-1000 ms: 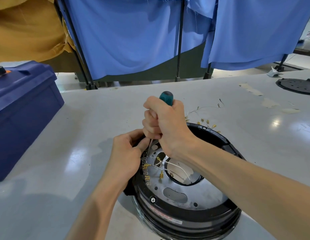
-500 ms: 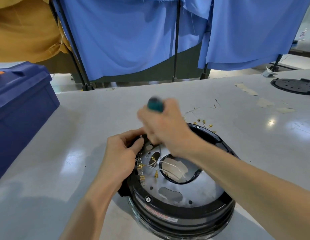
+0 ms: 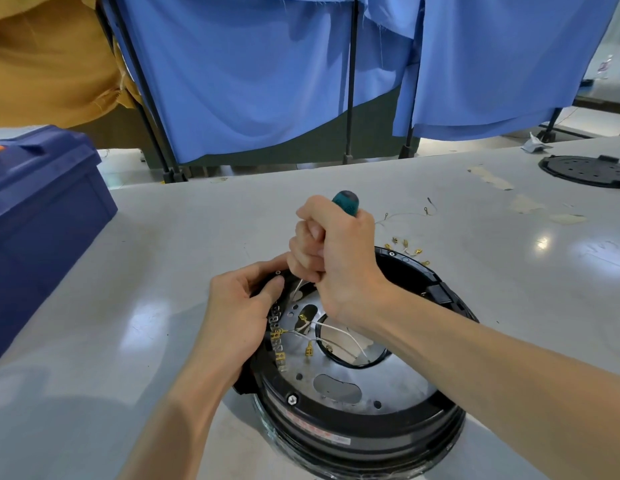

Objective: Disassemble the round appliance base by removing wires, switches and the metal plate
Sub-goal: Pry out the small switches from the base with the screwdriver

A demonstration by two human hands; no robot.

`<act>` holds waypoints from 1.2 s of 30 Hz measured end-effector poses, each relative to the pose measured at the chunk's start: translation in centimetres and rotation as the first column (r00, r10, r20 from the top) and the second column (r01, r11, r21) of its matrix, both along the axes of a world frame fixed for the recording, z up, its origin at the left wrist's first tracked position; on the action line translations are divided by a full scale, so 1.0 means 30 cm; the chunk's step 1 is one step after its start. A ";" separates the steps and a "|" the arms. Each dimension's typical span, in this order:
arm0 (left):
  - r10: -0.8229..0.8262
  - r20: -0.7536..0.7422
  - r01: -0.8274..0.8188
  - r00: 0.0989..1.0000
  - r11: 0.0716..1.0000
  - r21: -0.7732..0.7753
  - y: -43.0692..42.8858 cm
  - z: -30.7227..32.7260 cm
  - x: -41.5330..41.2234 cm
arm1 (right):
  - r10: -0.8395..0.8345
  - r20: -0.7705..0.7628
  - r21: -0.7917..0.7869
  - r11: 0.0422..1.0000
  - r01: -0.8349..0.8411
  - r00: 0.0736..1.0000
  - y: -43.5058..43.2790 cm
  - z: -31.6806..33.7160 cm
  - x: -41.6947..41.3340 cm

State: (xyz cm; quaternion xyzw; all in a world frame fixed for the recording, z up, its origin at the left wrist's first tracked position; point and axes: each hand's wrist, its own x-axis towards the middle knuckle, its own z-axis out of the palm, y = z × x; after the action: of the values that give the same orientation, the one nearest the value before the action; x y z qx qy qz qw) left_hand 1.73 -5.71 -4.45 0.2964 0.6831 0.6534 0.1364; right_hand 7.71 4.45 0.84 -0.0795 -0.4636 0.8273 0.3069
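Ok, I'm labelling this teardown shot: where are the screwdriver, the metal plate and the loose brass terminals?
screwdriver [image 3: 346,201]: head view, top of its green handle.
metal plate [image 3: 398,379]: head view, bare silver surface near the front.
loose brass terminals [image 3: 405,242]: head view, one terminal in the scattered group.

Glossy black plastic base [image 3: 364,434] holds a matt metal plate [image 3: 388,379] on a smooth glossy table [image 3: 163,271].
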 end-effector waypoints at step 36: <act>-0.005 0.013 0.004 1.000 0.999 0.034 0.006 -0.011 -0.005 | -0.100 0.090 -0.141 0.984 0.112 0.991 0.005 -0.014 -0.012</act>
State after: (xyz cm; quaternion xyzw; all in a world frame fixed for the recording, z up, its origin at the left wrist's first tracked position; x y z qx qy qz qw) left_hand 1.58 -5.52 -4.77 0.2958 0.6705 0.6664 0.1374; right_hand 7.35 4.59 0.41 -0.1606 -0.4093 0.8375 0.3243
